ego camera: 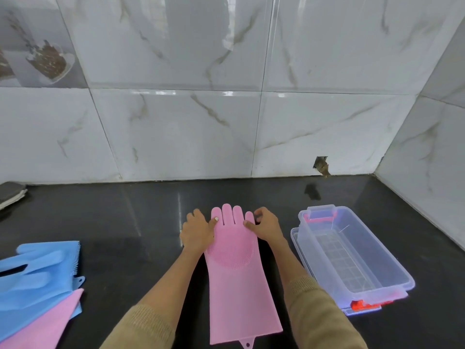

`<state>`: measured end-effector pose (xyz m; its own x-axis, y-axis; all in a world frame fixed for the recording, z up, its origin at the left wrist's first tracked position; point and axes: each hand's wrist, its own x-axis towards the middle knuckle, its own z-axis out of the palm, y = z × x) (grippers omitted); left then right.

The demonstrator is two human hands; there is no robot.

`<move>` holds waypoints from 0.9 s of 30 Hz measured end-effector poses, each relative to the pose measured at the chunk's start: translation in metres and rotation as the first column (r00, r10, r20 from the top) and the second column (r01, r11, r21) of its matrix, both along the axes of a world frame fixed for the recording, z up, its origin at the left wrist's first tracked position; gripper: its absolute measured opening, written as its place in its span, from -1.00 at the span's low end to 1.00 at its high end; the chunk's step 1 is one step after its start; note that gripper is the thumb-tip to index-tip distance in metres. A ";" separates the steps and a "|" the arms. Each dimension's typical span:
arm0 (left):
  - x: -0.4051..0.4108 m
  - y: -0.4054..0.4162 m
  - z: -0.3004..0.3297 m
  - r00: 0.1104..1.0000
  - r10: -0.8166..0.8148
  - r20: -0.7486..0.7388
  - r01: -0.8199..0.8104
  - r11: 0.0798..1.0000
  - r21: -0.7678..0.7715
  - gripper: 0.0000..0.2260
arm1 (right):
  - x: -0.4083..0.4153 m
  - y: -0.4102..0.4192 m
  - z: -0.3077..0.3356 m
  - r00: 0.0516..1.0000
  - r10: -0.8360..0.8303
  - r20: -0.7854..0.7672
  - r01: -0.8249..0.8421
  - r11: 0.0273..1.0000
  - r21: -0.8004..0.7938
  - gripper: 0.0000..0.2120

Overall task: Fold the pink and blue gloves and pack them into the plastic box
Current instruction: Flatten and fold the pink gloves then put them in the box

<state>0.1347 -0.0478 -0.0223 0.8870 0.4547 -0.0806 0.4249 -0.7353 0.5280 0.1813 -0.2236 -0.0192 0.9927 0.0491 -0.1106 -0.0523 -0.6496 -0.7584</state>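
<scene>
A pink glove (236,280) lies flat on the black counter, fingers pointing away from me, its bristled palm patch facing up. My left hand (197,231) pinches the glove's left edge near the finger bases, thumb on top. My right hand (265,226) pinches the right edge by the outer finger in the same way. Blue gloves (35,275) lie in a pile at the left, with another pink glove (47,323) partly under them. The clear plastic box (352,258) stands empty at the right, sitting on its lid with red clips.
A tiled marble-look wall (201,122) runs behind the black counter (141,222) and turns a corner at the right. Folded grey cloths (11,193) sit at the far left edge. A small broken hole (321,166) shows in the wall near the counter.
</scene>
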 end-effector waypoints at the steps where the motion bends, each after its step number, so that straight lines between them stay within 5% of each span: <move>1: -0.005 0.001 0.004 0.996 0.020 -0.082 -0.023 0.999 -0.038 -0.51 | -0.001 -0.003 0.002 0.999 0.013 -0.052 -0.016 0.998 -0.056 -0.62; 7: -0.035 0.008 0.015 0.937 -0.067 -0.342 -0.040 0.954 -0.297 -0.84 | -0.019 -0.011 0.013 0.946 0.028 -0.323 -0.119 0.957 -0.265 -0.67; 13: -0.059 -0.002 0.005 0.999 0.007 -0.035 -0.017 0.959 -0.284 -0.82 | -0.044 -0.006 0.011 0.987 -0.048 -0.151 0.018 0.981 -0.193 -0.79; 18: -0.092 0.005 0.011 0.997 0.072 0.037 -0.060 0.961 -0.269 -0.80 | -0.069 0.013 0.015 0.996 -0.067 0.053 0.076 0.977 -0.201 -0.77; 23: -0.133 0.043 0.015 0.977 0.210 0.046 -0.201 0.968 -0.153 -0.83 | -0.102 0.075 0.021 0.971 0.180 0.158 -0.144 0.966 -0.215 -0.89; 27: -0.173 0.078 0.019 0.929 0.365 0.064 -0.363 0.931 -0.045 -0.85 | -0.141 0.142 0.014 0.929 0.369 0.011 -0.366 0.923 -0.119 -0.91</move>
